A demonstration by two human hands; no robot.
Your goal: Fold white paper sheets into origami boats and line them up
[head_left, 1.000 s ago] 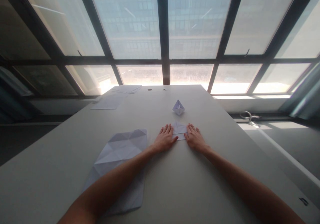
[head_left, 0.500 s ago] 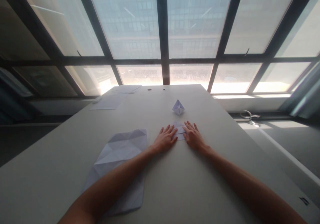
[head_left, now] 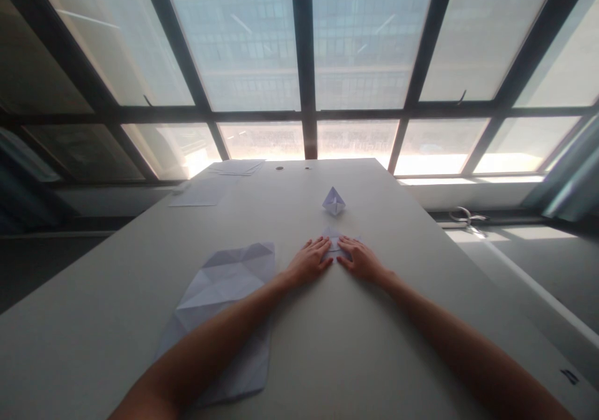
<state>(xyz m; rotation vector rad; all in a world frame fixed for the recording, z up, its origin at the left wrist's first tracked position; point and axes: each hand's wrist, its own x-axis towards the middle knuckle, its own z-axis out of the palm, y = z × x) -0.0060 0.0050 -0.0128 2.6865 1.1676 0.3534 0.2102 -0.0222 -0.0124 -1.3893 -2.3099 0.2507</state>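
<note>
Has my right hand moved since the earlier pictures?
Yes, the right hand has shifted left, toward the left hand, judged against the small paper boat.

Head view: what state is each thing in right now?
Left hand: open, palm down on small paper
Right hand: open, palm down on small paper
Small paper: folded, partly covered
Paper figure: folded, pointed top up
Large sheet: spread out, creased
Far sheets: flat
Right curtain: drawn aside

No readable text, label, brand, number or sign shows on anything here.
</note>
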